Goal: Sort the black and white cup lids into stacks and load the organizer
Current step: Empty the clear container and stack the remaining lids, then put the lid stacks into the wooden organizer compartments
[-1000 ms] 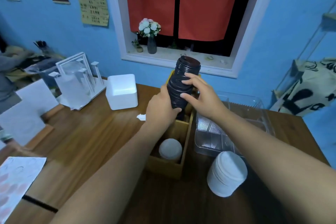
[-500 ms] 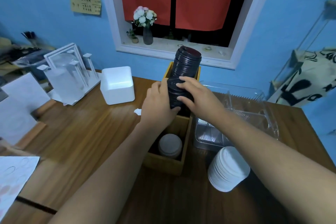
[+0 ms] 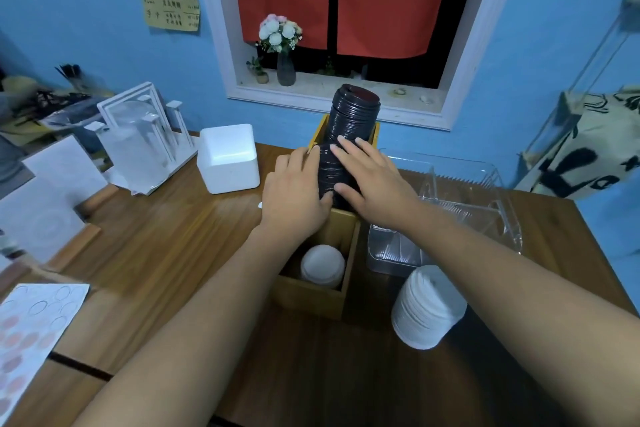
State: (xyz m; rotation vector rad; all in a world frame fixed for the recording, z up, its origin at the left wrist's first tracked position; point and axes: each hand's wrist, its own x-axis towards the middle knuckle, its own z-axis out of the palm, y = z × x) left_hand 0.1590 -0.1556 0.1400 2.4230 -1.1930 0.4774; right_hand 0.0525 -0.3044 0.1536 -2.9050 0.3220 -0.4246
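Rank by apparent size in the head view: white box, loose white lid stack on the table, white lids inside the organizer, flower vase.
1. white box and loose white lid stack: about alike; the stack is nearer, so unranked.
2. white lids in the organizer.
3. flower vase, smallest.

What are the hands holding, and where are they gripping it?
The shorter stack of black lids, gripped by its sides: left hand on the left, right hand on the right.
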